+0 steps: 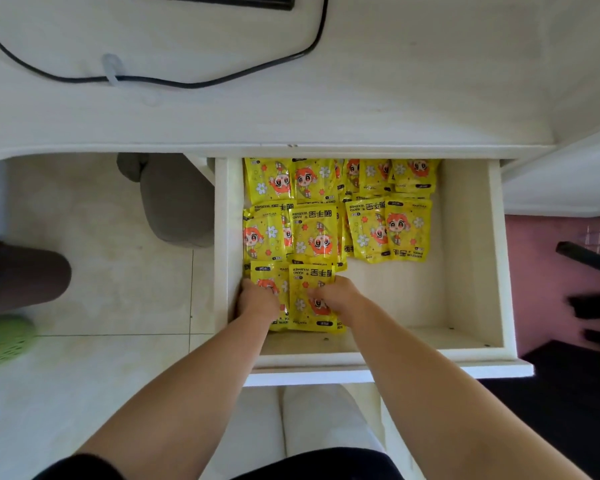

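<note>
A white drawer (471, 244) stands pulled out from under a white desk. Several yellow hand-warmer packets (314, 233) with an orange cartoon figure lie in rows on its floor, filling the left and back parts. My left hand (257, 299) rests on the nearest packets (303, 306) at the drawer's front left, fingers bent down onto them. My right hand (336, 294) lies on the same packets just to the right, its fingertips on the top packet. Whether either hand grips a packet cannot be told.
The drawer's front right floor (413, 299) is bare. A black cable (187, 85) runs across the white desk top (395, 81). A grey stool (177, 202) stands under the desk on the tiled floor. A dark chair base (589, 289) is at the right.
</note>
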